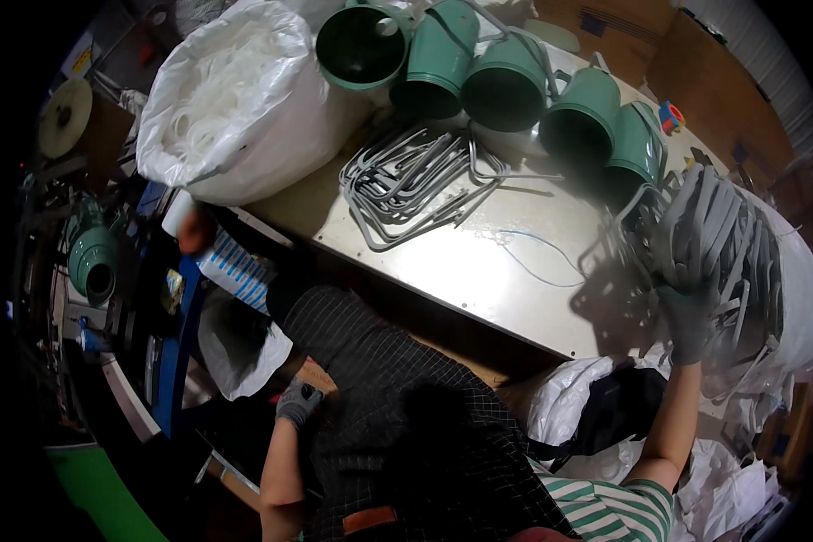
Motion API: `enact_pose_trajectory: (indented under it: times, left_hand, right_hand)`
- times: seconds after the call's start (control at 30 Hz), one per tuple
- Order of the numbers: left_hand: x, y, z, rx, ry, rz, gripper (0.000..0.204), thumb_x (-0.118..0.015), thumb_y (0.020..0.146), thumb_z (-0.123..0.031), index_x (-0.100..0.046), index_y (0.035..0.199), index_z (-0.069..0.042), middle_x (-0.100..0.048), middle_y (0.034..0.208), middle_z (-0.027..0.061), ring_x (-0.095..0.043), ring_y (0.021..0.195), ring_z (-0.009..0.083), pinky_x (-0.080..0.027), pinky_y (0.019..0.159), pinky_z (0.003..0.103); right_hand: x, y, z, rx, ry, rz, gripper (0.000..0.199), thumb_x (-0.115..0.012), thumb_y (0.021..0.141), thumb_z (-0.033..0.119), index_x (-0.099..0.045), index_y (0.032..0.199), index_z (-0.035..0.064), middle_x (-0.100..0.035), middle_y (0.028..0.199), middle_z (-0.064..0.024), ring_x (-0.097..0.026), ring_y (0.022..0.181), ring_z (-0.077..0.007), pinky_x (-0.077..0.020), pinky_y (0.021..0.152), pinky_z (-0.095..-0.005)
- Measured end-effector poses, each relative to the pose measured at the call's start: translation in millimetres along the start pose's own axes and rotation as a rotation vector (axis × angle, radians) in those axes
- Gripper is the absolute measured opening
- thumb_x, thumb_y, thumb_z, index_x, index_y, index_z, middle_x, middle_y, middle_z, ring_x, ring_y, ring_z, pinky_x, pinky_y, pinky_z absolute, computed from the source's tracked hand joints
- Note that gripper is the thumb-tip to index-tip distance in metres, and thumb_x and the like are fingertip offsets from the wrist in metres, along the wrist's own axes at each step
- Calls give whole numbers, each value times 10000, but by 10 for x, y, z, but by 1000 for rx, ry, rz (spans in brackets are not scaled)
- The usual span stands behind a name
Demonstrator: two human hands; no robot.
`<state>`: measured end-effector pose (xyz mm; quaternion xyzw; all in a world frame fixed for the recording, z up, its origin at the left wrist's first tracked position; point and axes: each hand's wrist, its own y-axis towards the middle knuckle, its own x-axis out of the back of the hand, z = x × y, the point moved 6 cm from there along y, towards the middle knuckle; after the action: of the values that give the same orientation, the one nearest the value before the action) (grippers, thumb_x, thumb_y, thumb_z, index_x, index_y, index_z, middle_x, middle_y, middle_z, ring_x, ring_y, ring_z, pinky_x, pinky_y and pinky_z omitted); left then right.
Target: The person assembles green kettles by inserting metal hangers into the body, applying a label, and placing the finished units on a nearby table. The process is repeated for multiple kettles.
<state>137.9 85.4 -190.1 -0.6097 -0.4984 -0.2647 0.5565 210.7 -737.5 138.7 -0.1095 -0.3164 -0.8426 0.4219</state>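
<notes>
My right hand (686,316), in a grey glove, is at the table's right end among a heap of bent grey handles (741,244) in a clear plastic bag (799,262). Motion blur and the handles hide its fingers, so its grip cannot be made out. Low beside my dark checked apron, my left hand (298,402) wears a grey glove too. Its fingers curl against a brownish edge (317,375) whose kind is unclear. Another pile of bent grey handles (415,185) lies on the white table (479,271).
Several green cylindrical cans (434,59) line the table's back, mouths mostly facing me. A large white sack (271,135) of translucent rings stands at the left. A thin blue strand (546,244) lies on the tabletop. White bags (569,397) sit below the right end.
</notes>
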Motion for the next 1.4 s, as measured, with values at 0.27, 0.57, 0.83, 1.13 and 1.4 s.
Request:
enact_pose_trajectory:
  times: [0.27,0.57,0.83,1.13,1.4]
  left_hand:
    - [164,19,-302,51,-40,181,420,-698,866,-462,-771,1012,-75,-751,1094,190,-712,1052,363,-548,920,457]
    - [41,13,-359,47,-32,202,473,-663,886,-534,-772,1048,-104,-743,1136,195,-704,1090,372,-541,959,468]
    - [-412,255,-98,-75,103,379,552,-580,925,-584,-775,1068,-88,-752,1157,203,-700,1112,387,-536,979,469]
    - [132,153,-564,-33,-145,114,459,-669,909,-530,-701,917,-72,-732,957,192,-692,974,405,-526,855,510]
    - [-28,40,-523,-110,-110,131,409,-650,939,-487,-727,1001,-91,-739,1016,207,-700,993,412,-538,874,496]
  right_hand:
    - [-565,56,748,168,-194,108,716,-949,721,115,-574,1317,-16,-721,1197,-142,-716,1051,-234,-579,886,-365]
    - [-1287,98,1343,337,-90,154,683,-1016,630,296,-648,1133,15,-720,996,-160,-719,848,-314,-574,761,-409]
    - [-2783,244,2527,794,-307,333,655,-931,663,224,-637,1225,58,-706,1053,-178,-696,986,-381,-557,864,-473]
    - [-4871,126,2239,794,-738,917,737,-903,702,395,-604,1335,164,-715,1127,-143,-697,1104,-328,-547,971,-454]
    - [-4817,237,2089,942,-591,873,626,-857,753,388,-641,1292,152,-678,1199,-153,-689,1135,-336,-571,963,-462]
